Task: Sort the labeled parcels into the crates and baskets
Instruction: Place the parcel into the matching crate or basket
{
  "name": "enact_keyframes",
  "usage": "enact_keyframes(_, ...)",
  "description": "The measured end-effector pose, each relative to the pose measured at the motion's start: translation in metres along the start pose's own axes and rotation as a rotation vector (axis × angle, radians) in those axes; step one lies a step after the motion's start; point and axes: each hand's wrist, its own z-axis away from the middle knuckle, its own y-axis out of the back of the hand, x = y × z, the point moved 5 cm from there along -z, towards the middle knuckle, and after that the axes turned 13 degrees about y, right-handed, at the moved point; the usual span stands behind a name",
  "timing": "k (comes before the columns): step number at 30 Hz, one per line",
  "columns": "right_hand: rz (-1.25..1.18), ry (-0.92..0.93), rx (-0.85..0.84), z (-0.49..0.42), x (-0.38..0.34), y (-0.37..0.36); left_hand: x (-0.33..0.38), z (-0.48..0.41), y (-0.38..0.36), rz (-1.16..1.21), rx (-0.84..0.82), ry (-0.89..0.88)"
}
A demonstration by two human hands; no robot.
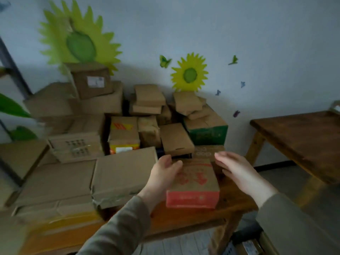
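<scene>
I see left hand (163, 173) open, touching red box (193, 183) at 9 o'clock edge | right hand (237, 170) open, apart at 3 | flat carton (125, 173) crowding 9 | table (184, 216) edge at 6

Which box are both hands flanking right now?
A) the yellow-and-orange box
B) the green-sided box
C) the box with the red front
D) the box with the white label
C: the left hand is at the left edge of the box with the red front, and the right hand is spread open just off its right side.
</scene>
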Motion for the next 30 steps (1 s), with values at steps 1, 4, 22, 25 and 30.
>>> enact_keyframes(1, 0.008, 0.025, -0.023, -0.003, -0.010, -0.013, 0.006, 0.001, 0.014, 0.017, 0.014, -0.024)
enact_keyframes(4, 0.011, 0.091, -0.095, -0.016, -0.036, -0.048, 0.025, 0.005, 0.051, 0.003, 0.079, -0.088)
enact_keyframes(22, 0.003, 0.269, -0.347, -0.151, -0.113, -0.131, 0.091, -0.061, 0.139, 0.142, 0.428, -0.175)
enact_keyframes(25, 0.023, 0.286, -0.405, -0.174, -0.119, -0.151, 0.099, -0.068, 0.158, 0.147, 0.489, -0.162)
enact_keyframes(30, 0.075, 0.296, -0.451, -0.205, -0.127, -0.193, 0.113, -0.071, 0.200, 0.145, 0.610, -0.143)
